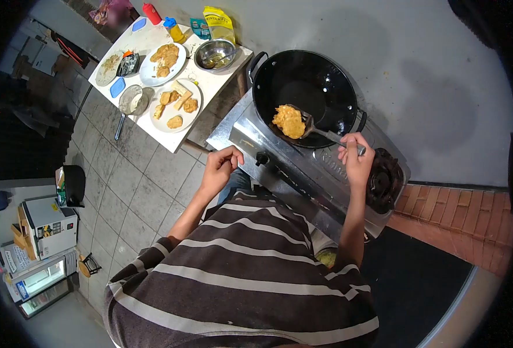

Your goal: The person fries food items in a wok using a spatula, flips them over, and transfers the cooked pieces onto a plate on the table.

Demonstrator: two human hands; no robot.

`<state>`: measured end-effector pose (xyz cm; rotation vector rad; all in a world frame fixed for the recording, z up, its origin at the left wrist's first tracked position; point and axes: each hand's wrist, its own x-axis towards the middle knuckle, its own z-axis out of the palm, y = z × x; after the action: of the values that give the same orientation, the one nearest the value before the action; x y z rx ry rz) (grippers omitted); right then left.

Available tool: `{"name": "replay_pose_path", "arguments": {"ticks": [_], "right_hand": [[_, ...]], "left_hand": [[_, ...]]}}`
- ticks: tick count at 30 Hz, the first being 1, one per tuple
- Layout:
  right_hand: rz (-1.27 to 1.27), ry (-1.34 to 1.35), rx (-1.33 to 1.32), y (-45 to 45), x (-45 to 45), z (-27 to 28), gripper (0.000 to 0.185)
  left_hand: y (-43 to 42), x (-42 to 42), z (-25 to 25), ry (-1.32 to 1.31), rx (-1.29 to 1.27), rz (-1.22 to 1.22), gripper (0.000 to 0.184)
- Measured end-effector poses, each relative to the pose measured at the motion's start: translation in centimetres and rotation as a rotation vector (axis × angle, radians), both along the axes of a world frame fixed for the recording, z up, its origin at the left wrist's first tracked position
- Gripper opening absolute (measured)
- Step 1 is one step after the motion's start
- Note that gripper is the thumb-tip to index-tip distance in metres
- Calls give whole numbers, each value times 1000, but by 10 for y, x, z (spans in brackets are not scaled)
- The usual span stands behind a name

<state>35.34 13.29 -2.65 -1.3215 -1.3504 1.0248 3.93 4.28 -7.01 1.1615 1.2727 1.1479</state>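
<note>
My right hand (356, 158) grips the handle of a slotted metal spatula (328, 134). On the spatula's head, at the near side of a black wok (303, 81), rests a golden battered fried piece (289, 121). The wok stands on a silver gas stove (280, 165), and dark liquid seems to lie in its bottom. Apart from the wok, in front of the stove's left part, my left hand (221, 166) is held with its fingers curled in. Nothing shows in that hand.
Left of the stove, a white table (166, 139) carries a plate (159, 126) of fried pieces, a plate (146, 74) of battered food, a steel bowl (215, 53), a sieve (133, 100), bottles and an oil pouch (219, 24). A second burner (382, 181) sits at right.
</note>
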Motion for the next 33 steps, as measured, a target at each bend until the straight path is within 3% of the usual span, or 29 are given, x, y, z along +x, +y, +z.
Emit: {"name": "replay_pose_path", "arguments": {"ticks": [26, 33], "right_hand": [[57, -27, 142, -9, -1, -1, 19], [31, -68, 77, -14, 3, 6, 20]], "left_hand": [[-15, 5, 9, -16, 9, 80, 31], [-15, 9, 6, -28, 27, 70, 31]]}}
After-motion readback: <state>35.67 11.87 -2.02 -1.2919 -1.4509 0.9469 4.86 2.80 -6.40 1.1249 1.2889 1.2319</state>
